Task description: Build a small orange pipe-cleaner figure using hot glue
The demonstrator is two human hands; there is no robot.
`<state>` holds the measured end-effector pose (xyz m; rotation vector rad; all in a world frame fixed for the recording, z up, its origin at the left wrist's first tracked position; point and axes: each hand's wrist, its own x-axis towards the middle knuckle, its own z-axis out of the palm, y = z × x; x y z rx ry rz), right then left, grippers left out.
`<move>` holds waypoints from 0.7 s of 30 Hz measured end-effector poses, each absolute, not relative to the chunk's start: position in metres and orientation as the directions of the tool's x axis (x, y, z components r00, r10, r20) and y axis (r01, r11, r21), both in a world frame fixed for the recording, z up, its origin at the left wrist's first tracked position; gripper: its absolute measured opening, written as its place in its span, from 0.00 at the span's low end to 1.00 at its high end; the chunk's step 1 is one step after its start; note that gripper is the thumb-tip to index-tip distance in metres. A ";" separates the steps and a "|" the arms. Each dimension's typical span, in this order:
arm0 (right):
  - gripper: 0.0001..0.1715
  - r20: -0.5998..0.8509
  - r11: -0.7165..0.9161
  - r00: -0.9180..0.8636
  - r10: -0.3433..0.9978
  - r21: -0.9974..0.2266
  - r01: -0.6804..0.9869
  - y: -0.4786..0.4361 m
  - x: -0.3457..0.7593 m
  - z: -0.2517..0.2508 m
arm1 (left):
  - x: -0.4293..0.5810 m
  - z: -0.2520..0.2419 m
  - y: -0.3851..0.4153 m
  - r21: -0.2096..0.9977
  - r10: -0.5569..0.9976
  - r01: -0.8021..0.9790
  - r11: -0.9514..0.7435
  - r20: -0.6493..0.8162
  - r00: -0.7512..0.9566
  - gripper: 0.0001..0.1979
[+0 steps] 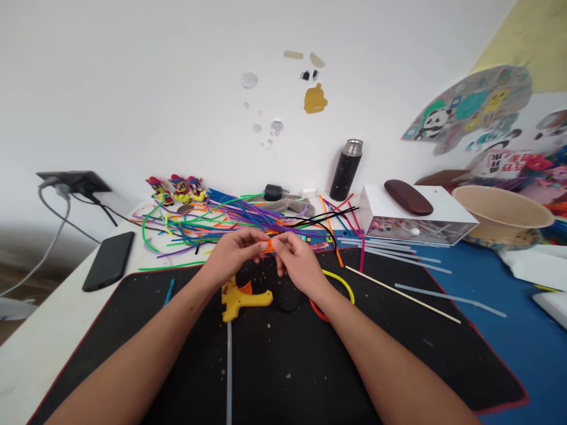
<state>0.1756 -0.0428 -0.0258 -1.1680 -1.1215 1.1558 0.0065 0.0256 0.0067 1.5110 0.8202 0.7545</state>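
Observation:
My left hand point(237, 251) and my right hand point(295, 257) meet above the far part of the black mat point(283, 366). Between their fingertips, both pinch a small bright orange piece point(267, 247) that looks like coiled pipe cleaner; the fingers cover much of it. Below my left hand lies a yellow hot glue gun point(241, 300) with an orange trigger and a long clear glue stick trailing from its back. Behind both hands spreads a heap of colourful pipe cleaners point(239, 215). A ring, yellow above point(343, 280) and red below, is partly covered by my right forearm.
A black phone point(108, 261) lies at the left, near a cabled power strip point(75, 182). Several figurines point(177, 189) and a black thermos point(346, 170) stand by the wall. Rightward are a white box point(420, 206), a beige pot point(500, 206), clear glue sticks point(398, 251) and a wooden stick point(403, 294).

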 end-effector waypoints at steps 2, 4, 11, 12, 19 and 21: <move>0.21 0.021 0.026 0.066 0.998 -0.997 -0.078 -0.043 0.175 -0.026 | 0.006 0.006 0.027 0.996 0.854 0.072 -0.048 0.003 0.521 0.21; 0.22 0.014 0.019 0.054 0.998 -0.995 -0.094 -0.043 0.174 -0.026 | 0.005 0.005 0.028 0.996 0.866 0.070 -0.048 0.007 0.500 0.22; 0.19 0.034 0.036 0.052 0.998 -0.999 -0.027 -0.043 0.174 -0.027 | 0.004 0.004 0.028 0.998 0.854 0.045 -0.048 0.018 0.519 0.20; 0.18 0.042 0.042 0.056 0.998 -0.999 -0.006 -0.043 0.174 -0.027 | 0.005 0.004 0.028 0.998 0.851 0.043 -0.050 0.020 0.525 0.20; 0.13 0.063 0.060 0.077 0.995 -0.997 0.038 -0.044 0.174 -0.028 | 0.007 0.003 0.027 0.998 0.847 0.055 -0.035 0.001 0.532 0.21; 0.14 0.057 0.056 0.072 0.996 -0.998 0.027 -0.044 0.174 -0.028 | 0.006 0.002 0.027 0.998 0.851 0.053 -0.030 -0.002 0.525 0.21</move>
